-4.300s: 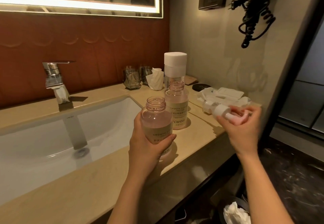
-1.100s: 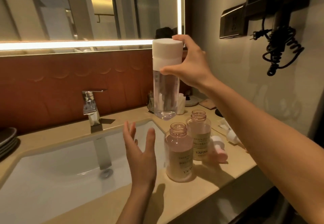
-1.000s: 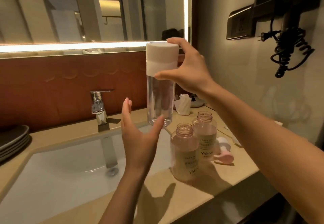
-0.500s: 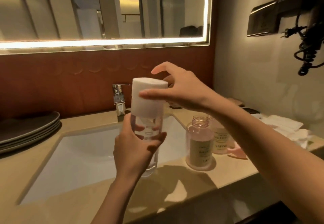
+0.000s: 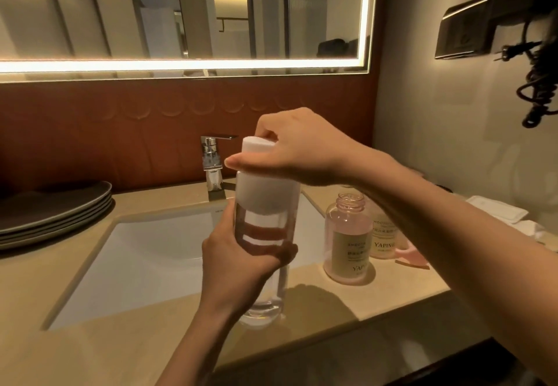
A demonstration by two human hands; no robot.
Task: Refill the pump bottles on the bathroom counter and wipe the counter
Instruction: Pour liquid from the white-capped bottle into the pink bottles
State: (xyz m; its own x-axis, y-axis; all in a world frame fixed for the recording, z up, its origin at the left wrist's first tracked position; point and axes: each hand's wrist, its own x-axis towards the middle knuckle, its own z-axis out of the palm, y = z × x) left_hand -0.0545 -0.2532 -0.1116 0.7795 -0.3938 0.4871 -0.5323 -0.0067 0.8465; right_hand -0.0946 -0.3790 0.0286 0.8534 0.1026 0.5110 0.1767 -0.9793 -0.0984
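Carefully: left hand (image 5: 235, 261) grips the refill bottle (image 5: 265, 222), right hand (image 5: 296, 150) clasps its cap (image 5: 265, 198); unscrewing upright should avoid spills.

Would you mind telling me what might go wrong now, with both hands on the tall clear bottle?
1. The right hand grips the white cap while the left hand holds the clear bottle. If the cap frees suddenly, liquid may slosh onto the counter.
2. The right forearm passes close over the open pink bottle and the second pink bottle, so a dropped elbow could tip them.
3. The open bottle's neck is narrow, so pouring may miss.
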